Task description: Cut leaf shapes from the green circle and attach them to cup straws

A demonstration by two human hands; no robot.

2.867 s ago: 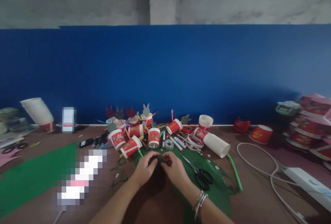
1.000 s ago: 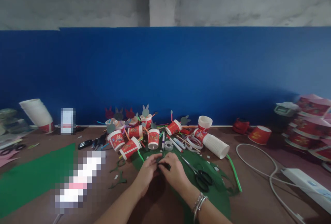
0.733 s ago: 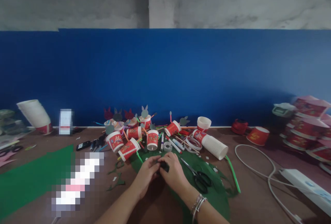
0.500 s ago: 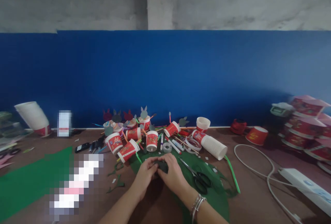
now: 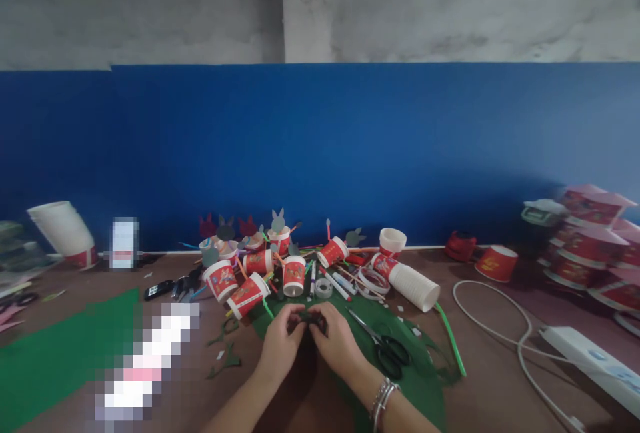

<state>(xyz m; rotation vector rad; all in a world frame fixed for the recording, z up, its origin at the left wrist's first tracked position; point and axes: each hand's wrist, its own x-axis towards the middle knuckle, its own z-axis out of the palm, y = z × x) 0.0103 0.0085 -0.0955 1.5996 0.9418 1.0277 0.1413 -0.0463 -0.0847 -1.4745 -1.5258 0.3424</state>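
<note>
Head view: small dark piece (image 5: pixel 312 318) sits between the fingertips of both hands, partly hidden by them. Left hand (image 5: pixel 281 342) and right hand (image 5: pixel 336 338) are curled, thumbs and fingers nearly together, pinching it from either side. Black-handled scissors (image 5: pixel 379 340) lie on green sheet (image 5: pixel 415 396), near right hand. Beyond: red printed cups (image 5: pixel 293 273); print too small to read.

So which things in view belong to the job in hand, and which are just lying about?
Likely in the job:
small dark piece, held between left hand and right hand
scissors
green sheet under the scissors

Apparently just lying about:
key fob
power strip
</note>
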